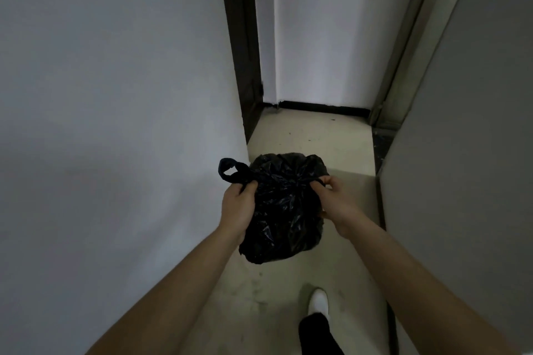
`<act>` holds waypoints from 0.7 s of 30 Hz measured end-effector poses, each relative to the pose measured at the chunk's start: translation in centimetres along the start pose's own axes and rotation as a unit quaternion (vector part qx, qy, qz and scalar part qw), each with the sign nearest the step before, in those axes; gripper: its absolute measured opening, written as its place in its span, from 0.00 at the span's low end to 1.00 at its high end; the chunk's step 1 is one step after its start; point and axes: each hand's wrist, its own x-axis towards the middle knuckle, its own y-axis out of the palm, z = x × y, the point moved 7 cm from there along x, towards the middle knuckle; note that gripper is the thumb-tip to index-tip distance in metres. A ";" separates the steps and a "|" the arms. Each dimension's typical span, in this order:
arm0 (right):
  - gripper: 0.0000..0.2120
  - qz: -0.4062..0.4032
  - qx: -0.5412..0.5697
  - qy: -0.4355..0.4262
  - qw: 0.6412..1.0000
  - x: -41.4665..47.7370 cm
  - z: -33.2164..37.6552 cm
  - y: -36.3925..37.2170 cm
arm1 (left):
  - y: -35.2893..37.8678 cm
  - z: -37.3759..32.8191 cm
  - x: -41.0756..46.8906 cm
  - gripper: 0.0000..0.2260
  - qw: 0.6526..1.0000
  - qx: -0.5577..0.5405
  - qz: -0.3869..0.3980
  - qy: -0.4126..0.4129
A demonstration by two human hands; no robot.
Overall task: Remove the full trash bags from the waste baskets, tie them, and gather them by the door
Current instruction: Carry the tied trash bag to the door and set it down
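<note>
- Black trash bag [284,207] held up in mid-air between both hands, above the pale floor [311,135] of a narrow hallway; it looks full and rounded, plastic crinkled and gathered toward the top centre.
- One bag handle loop [230,170] sticks out to the upper left, past the left hand.
- Left hand [238,207]: grip closed on the bag's left handle at the base of the loop, fingers curled round the plastic.
- Right hand [331,199]: grip pinching the bag's other handle at the top right edge, thumb and fingers on the plastic; that handle mostly hidden by the fingers.
- Both bare forearms reach forward from the bottom of view.
- White shoe [318,301] with dark trouser leg [315,334] on the floor, below the bag.
- White wall [115,124] on the left, dark door frame [242,52] ahead left, light door frame [403,52] on the right.
</note>
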 end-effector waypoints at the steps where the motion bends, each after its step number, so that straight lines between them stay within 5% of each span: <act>1: 0.07 0.009 0.003 -0.005 1.000 2.9 0.5 0.4 | 0.6 -0.1 2.7 0.09 1.000 -0.003 0.000 -0.007; 7: 0.20 0.064 0.060 0.016 0.996 20.4 4.3 2.1 | 4.0 -3.0 18.8 0.10 0.998 -0.048 -0.020 -0.047; 13: 0.31 0.123 -0.024 0.059 0.990 33.5 8.5 5.2 | 6.1 -7.6 30.7 0.09 0.993 -0.099 -0.048 -0.051; 17: 0.26 0.164 -0.063 0.064 0.982 40.9 8.8 8.9 | 6.2 -6.8 38.4 0.09 0.984 -0.138 -0.072 -0.083; 21: 0.09 0.111 -0.107 0.048 0.987 49.3 8.3 11.0 | 6.0 -4.9 47.4 0.08 0.981 -0.115 -0.078 -0.137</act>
